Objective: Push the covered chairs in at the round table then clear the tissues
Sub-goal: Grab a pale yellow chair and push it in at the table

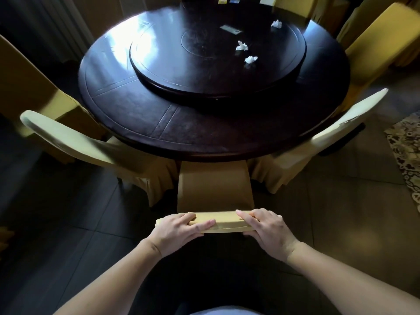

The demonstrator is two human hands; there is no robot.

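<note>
Both hands, left and right, grip the chair back, fingers curled over.

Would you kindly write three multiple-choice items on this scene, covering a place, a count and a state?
1. Where do the tissues lie?
A. on the floor
B. on the turntable
C. on a chair seat

2. How many crumpled tissues show?
A. three
B. one
C. five

3. What are the hands doing?
A. hanging free
B. lifting a tissue
C. gripping the top of the chair

Answers: 1 B, all sit on the raised round disc at the table's middle. 2 A, three white wads. 3 C, the left hand and right hand both curl over the chair back.
</note>
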